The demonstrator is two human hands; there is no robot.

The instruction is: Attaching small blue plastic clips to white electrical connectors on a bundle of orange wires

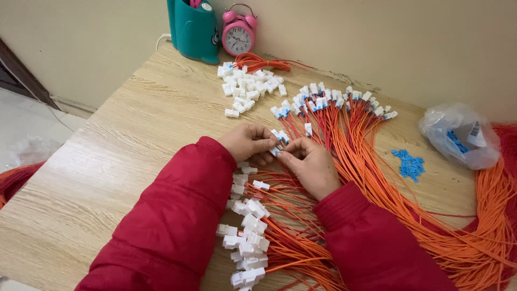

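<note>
So right in the middle of the wooden table (134, 140) there's a small white connector (276, 150) with a bit of blue on it, pinched between both hands at once. The left hand (249, 142) has its fingertips closed on it from the left, and the right hand (311, 163) has thumb and forefinger pressed on it from the right, so both grips are clamped on that one little piece, just above the tabletop. Both arms are in red padded sleeves (177, 215). An orange wire seems to run off the connector, but I can't really follow it into the tangle. Under and below the hands is a bundle of orange wires (301, 237) ending in plain white connectors (247, 237), stacked in a loose column between the sleeves. Just beyond the hands, a fanned row of wired connectors with blue inserts (328, 102) lies across the table. Further back sits a heap of loose white housings (249, 86). Off to the right there's a small scatter of blue clips (409, 163), and near it a crumpled clear plastic bag (460, 134). At the far edge by the wall stand a teal holder (194, 29) and a pink alarm clock (238, 33).
</note>
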